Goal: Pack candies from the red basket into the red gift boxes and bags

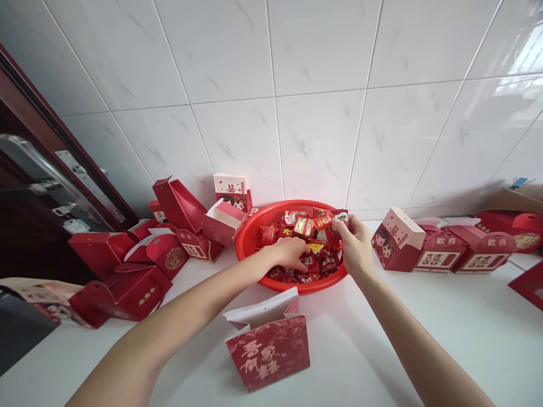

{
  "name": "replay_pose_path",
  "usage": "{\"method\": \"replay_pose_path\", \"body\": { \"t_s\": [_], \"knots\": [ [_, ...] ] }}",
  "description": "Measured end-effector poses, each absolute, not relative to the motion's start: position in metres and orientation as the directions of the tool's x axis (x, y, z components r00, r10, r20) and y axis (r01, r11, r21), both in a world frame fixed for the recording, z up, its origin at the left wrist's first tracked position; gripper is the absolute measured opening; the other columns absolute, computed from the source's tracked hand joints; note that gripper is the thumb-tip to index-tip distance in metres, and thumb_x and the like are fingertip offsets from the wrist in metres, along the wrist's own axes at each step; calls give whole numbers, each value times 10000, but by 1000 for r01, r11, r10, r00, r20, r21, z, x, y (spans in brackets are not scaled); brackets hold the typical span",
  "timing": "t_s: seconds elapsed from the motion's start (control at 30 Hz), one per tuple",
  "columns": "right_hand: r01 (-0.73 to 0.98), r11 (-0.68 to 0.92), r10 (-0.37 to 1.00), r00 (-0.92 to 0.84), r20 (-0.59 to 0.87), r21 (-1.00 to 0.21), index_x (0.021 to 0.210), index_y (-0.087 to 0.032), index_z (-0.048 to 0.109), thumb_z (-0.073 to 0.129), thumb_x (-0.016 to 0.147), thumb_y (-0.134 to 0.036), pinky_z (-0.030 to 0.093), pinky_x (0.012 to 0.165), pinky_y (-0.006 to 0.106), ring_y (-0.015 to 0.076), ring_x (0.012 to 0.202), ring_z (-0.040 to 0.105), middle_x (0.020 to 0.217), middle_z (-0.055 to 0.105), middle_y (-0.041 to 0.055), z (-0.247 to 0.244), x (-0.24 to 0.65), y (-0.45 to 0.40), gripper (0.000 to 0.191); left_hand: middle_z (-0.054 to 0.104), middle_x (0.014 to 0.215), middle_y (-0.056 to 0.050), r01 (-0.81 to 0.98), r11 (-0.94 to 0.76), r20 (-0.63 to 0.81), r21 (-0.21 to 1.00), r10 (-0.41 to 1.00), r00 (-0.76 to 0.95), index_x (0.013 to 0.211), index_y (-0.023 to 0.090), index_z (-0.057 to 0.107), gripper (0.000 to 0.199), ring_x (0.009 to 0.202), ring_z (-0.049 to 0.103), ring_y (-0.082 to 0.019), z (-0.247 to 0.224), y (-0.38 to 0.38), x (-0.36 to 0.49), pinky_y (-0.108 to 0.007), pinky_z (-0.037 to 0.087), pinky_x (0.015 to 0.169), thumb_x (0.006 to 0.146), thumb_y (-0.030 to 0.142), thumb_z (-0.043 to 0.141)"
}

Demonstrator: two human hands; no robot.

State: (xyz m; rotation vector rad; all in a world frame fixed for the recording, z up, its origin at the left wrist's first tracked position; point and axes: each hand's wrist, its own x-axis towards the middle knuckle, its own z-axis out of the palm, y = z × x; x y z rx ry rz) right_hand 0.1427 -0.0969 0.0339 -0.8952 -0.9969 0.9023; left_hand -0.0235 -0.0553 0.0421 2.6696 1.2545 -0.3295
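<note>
wrapped candies point(328, 264) fill a red basket point(250, 238)
left hand point(292, 253) dips among them, i cannot tell its grip; right hand point(356, 242) pinches red packets point(323, 221) over the rim; open box point(271, 349) stands just in front.

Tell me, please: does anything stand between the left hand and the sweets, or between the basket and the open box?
Nothing visible separates the left hand from the sweets; it reaches in among them. Between the basket and the open box stand the basket's near rim and the box's raised far flap.
</note>
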Motion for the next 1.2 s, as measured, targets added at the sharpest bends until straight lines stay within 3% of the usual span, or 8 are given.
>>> {"method": "replay_pose_path", "body": {
  "t_s": [0.13, 0.23, 0.33, 0.43, 0.5, 0.67, 0.97, 1.2],
  "knots": [
    [-171, 359, 910, 282, 303, -918, 807, -238, 597, 737, 760, -543, 450, 615, 304, 167, 641, 539, 688, 601, -26, 34, 143, -97, 339, 671, 726, -14, 790, -608, -231, 82, 759, 608, 710, 199, 644, 207, 691, 628, -202, 53, -61, -23, -290, 348, 559, 782, 371, 734],
    [-171, 364, 905, 297, 304, -916, 814, -239, 606, 733, 765, -551, 452, 614, 303, 169, 646, 543, 677, 595, -29, 34, 142, -97, 341, 693, 764, -18, 840, -535, -87, 91, 836, 542, 736, 205, 654, 174, 745, 652, -217, 58, -62, -27, -294, 376, 593, 822, 349, 699],
    [-179, 357, 907, 302, 295, -917, 807, -235, 611, 739, 759, -548, 455, 617, 306, 170, 644, 542, 671, 593, -28, 35, 141, -98, 342, 730, 928, -71, 926, -377, 87, 26, 924, 373, 907, 197, 712, 108, 938, 686, -275, 59, -58, -32, -323, 468, 746, 864, 284, 664],
    [-183, 350, 911, 294, 288, -919, 800, -231, 607, 745, 753, -550, 449, 605, 304, 165, 629, 528, 670, 587, -27, 36, 141, -99, 351, 692, 1168, -129, 968, -251, 186, 3, 951, 246, 1214, 191, 676, 377, 1152, 640, -324, 59, -55, -36, -385, 494, 927, 840, 231, 701],
    [-181, 347, 913, 292, 286, -920, 795, -231, 604, 745, 754, -553, 446, 598, 301, 162, 622, 520, 668, 581, -28, 36, 141, -100, 353, 643, 1284, -136, 955, -293, 217, 50, 936, 276, 1311, 200, 631, 476, 1217, 613, -312, 59, -54, -38, -384, 490, 978, 838, 178, 683],
    [-147, 351, 909, 292, 299, -925, 794, -238, 607, 734, 766, -569, 464, 611, 305, 170, 634, 528, 658, 575, -27, 36, 141, -100, 356, 759, 1027, -40, 777, -590, 49, 219, 802, 595, 1003, 222, 759, 296, 1001, 700, -234, 64, -50, -42, -290, 515, 858, 866, 92, 530],
    [-203, 303, 928, 284, 240, -931, 781, -235, 597, 742, 768, -495, 486, 643, 314, 173, 661, 551, 674, 574, -31, 39, 141, -103, 298, 752, 1231, -64, 911, -388, -52, 140, 916, 398, 1159, 261, 770, 545, 1146, 684, -285, 54, -34, -62, -335, 533, 935, 741, 17, 519],
    [-205, 327, 923, 279, 266, -922, 812, -233, 615, 753, 757, -539, 476, 616, 311, 174, 645, 553, 688, 614, -15, 37, 141, -100, 340, 787, 1066, -54, 830, -382, -102, 406, 883, 457, 1081, 194, 779, 490, 996, 711, -186, 62, -20, -97, -236, 536, 841, 715, 30, 496]
  ]
}}
